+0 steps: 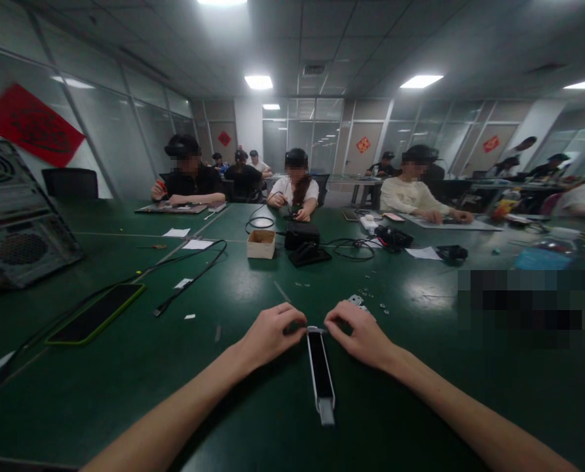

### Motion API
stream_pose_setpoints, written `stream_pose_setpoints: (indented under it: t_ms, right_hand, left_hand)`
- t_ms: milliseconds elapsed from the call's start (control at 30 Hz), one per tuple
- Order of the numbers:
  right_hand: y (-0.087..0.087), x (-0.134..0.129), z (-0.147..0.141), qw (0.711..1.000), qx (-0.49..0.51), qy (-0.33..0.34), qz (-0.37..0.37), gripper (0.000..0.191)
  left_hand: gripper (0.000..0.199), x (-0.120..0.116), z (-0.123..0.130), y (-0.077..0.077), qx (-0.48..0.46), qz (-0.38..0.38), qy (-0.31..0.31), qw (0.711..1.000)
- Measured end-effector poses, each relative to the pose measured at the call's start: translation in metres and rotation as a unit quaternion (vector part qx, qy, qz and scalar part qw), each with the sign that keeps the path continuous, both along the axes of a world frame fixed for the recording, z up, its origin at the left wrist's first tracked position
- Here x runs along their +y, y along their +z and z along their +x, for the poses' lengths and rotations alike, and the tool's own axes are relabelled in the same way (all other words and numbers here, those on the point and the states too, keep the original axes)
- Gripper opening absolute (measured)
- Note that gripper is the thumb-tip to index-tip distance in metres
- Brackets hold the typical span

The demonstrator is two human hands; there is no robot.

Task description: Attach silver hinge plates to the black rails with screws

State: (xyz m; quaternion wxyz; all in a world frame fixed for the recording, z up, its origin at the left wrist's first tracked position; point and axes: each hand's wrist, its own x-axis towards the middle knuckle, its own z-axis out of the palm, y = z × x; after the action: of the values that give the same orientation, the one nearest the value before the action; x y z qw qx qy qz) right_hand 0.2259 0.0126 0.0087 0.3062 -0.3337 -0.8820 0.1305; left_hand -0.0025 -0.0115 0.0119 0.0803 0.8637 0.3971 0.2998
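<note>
A long, narrow device with a pale frame and a black face (320, 367) lies on the green table in front of me. From its near end sticks out a flat silver-grey piece (326, 413). My left hand (275, 333) is at the device's far left corner, thumb and forefinger curled into a pinch. Opposite it, my right hand (361, 333) pinches in the same way by the far right corner. A small pale part (314, 329) shows at that end, between the fingertips. Whatever the fingertips grip is too small to make out.
Small metal parts (355, 300) and several rings (383, 306) lie beyond my right hand. A phone in a green-edged case (98, 314), a cable (194, 278) and a computer case (21, 216) are leftward. Ahead stand a small box (261, 244) and seated people.
</note>
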Motion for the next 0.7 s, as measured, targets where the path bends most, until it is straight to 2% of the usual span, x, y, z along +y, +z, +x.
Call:
stream_pose_setpoints:
  t_ms: [133, 267, 700]
  right_hand:
    - [0.003, 0.007, 0.012, 0.997, -0.072, -0.003, 0.01, 0.014]
    - [0.003, 0.006, 0.013, 0.992, -0.125, 0.005, -0.012, 0.013]
    - [-0.005, 0.006, 0.011, 0.994, -0.103, 0.033, -0.032, 0.014]
  left_hand:
    - [0.009, 0.006, -0.013, 0.007, 0.016, -0.092, 0.025, 0.995]
    - [0.011, 0.009, -0.017, 0.009, 0.018, -0.164, 0.002, 0.986]
    - [0.012, 0.006, -0.012, 0.007, -0.012, -0.196, 0.006, 0.981]
